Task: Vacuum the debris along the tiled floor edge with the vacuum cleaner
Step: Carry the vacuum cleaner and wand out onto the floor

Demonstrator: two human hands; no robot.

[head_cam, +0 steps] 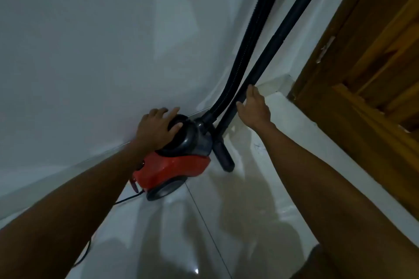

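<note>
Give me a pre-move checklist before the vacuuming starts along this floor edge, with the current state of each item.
1. Left hand on the vacuum cleaner: ok, palm rests on its dark top.
2. Right hand on the wand: ok, fingers lie against the tube.
3. Hose joined to the body: ok, it enters the front socket.
4. Nozzle on the tiled floor: cannot tell, it stands near the wall.
5. Power cord plugged in: cannot tell, it runs out of view.
6. Debris along the edge: cannot tell, the light is dim.
</note>
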